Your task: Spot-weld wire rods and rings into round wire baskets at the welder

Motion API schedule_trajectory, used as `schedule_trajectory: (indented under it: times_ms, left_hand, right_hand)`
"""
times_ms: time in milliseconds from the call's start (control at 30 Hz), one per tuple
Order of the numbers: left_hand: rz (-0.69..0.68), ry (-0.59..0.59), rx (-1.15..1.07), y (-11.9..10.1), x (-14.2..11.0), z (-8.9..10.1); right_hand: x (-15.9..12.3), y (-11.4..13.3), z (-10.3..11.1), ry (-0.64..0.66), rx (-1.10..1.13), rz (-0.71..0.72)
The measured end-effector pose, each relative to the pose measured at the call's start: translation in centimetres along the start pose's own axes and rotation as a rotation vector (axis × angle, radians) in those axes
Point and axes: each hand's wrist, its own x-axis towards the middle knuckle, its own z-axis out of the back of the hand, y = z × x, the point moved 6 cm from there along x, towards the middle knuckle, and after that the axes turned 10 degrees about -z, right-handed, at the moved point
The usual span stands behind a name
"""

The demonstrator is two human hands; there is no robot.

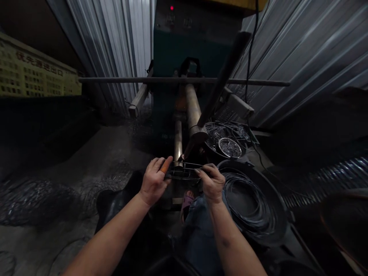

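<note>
Over the lap (pixel 198 222), left hand (pixel 154 182) and right hand (pixel 211 183) grip a thin, parallel-wired frame (pixel 184 170).

dusty concrete floor (pixel 37 245), heaped wire mesh (pixel 37 201)

At 10 o'clock, a long, pale yellow-green rectangular wall sign (pixel 37 67) carries a heading of large dark Chinese characters above rows of tiny print, all too blurred to read reliably. At 12 o'clock, small pale markings on the dark teal metal machine cabinet (pixel 189 50) are also too small to read.
</note>
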Motion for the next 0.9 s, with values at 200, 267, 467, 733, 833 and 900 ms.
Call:
schedule_trajectory:
  times_ms: [200,267,467,733,833,900]
  left_hand:
    - [-0.056,-0.034,-0.025,0.4,0.8,0.1]
    - [-0.044,-0.042,-0.018,0.8,1.0,-0.1]
    - [-0.128,-0.153,0.003,0.7,1.7,0.3]
    - [-0.127,-0.125,-0.022,0.7,2.4,0.3]
    - [-0.113,-0.125,-0.017,0.9,2.5,0.2]
    - [-0.106,-0.119,-0.014,0.9,2.5,0.3]
  right_hand:
    - [1.0,0.4,-0.3,-0.028,0.081,0.025]
    - [1.3,0.3,-0.4,-0.026,0.093,0.034]
    - [2.2,-0.4,-0.6,-0.038,0.116,0.036]
    - [3.0,-1.1,-1.0,-0.036,0.088,0.010]
    - [3.2,-1.3,-1.0,-0.036,0.104,-0.005]
    - [3.2,-1.4,-1.0,-0.033,0.117,-0.013]
